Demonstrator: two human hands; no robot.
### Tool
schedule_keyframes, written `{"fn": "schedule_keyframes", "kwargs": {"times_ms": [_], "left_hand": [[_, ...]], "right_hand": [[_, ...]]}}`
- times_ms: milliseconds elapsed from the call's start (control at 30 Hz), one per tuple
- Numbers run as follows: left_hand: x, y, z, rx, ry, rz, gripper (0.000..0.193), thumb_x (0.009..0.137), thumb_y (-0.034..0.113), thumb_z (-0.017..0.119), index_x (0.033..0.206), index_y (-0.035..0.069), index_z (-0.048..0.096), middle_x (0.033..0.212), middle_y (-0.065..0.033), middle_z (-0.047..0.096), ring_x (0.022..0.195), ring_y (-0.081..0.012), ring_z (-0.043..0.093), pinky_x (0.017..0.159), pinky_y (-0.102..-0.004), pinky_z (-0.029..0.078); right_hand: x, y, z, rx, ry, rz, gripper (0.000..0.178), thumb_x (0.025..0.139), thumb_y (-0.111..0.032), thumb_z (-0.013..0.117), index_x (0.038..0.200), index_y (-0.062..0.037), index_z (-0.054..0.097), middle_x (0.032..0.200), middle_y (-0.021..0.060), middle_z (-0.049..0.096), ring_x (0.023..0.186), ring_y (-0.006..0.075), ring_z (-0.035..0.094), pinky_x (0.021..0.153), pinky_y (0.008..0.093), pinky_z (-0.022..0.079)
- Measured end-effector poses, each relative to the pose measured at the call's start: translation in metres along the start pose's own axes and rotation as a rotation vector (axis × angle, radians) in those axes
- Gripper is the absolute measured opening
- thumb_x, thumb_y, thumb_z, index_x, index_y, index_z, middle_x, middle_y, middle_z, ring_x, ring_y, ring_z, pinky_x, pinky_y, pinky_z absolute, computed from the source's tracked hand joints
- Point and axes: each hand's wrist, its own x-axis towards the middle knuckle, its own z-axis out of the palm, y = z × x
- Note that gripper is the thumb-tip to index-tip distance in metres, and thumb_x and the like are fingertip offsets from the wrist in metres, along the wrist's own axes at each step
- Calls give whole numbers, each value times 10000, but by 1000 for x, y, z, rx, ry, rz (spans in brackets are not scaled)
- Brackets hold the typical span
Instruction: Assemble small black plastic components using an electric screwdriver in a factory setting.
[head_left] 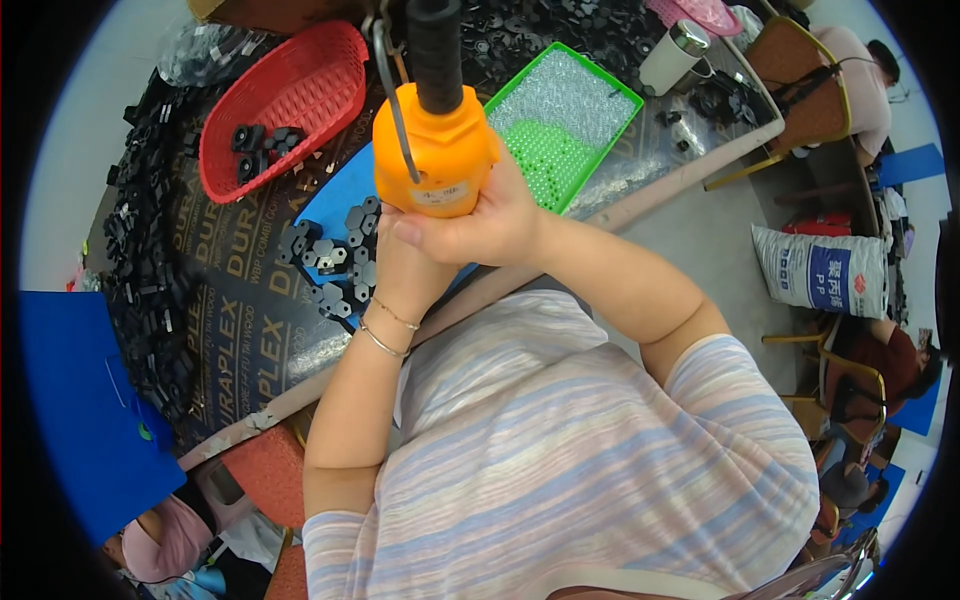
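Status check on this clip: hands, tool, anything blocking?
Right hand gripping orange tool. Left hand under it, fingers hidden. Black hex parts on blue sheet just below. Nothing blocking; red basket and green tray off to the sides.

Your counter (230,300) is a dark printed board. On it you have a red basket (290,100) holding black parts, a green tray (565,125), a blue sheet (335,205) under hexagonal black pieces (335,260), and a steel flask (672,55).

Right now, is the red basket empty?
No, the red basket holds a few black parts near its lower end.
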Motion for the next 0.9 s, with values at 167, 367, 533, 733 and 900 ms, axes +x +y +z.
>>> {"fn": "schedule_keyframes", "kwargs": {"times_ms": [167, 367, 533, 733, 900], "left_hand": [[11, 8, -15, -499, -160, -330, 247, 725, 172, 615, 966, 118, 612, 996, -87, 616, 939, -297, 568, 776, -415, 449], [-4, -10, 9, -133, 68, -3, 239, 731, 168, 611, 966, 122, 608, 1002, -66, 614, 964, -291, 562, 811, -415, 432], [-3, -7, 9, -131, -37, -57, 405, 626, 238, 728, 999, 132, 609, 1034, -44, 609, 965, -270, 564, 897, -415, 365], [-6, -7, 8, 12, -110, -95, 471, 550, 291, 787, 974, 142, 648, 884, -35, 650, 892, -249, 576, 928, -412, 340], [-9, 13, -3, 127, -190, -94, 400, 607, 266, 758, 956, 109, 642, 844, -20, 646, 890, -201, 573, 1006, -537, 199]], "right_hand": [[0, 2, -5, -81, -39, -15, 343, 665, -74, 709, 984, -3, 605, 845, 53, 649, 753, 95, 597, 698, 250, 481], [0, 7, -4, -108, -87, -50, 349, 656, -82, 720, 975, 5, 607, 838, 63, 651, 755, 107, 602, 703, 253, 482], [3, 2, -7, 38, -94, 71, 377, 662, -83, 721, 1008, -3, 595, 882, 53, 649, 802, 112, 603, 736, 256, 480], [14, -28, -13, 138, -165, -53, 356, 739, -150, 685, 1000, 14, 507, 869, 125, 573, 663, 161, 579, 609, 269, 494], [16, -37, -42, 99, -56, -60, 342, 741, -192, 664, 957, 25, 512, 858, 140, 559, 573, 151, 553, 528, 239, 457]]}}
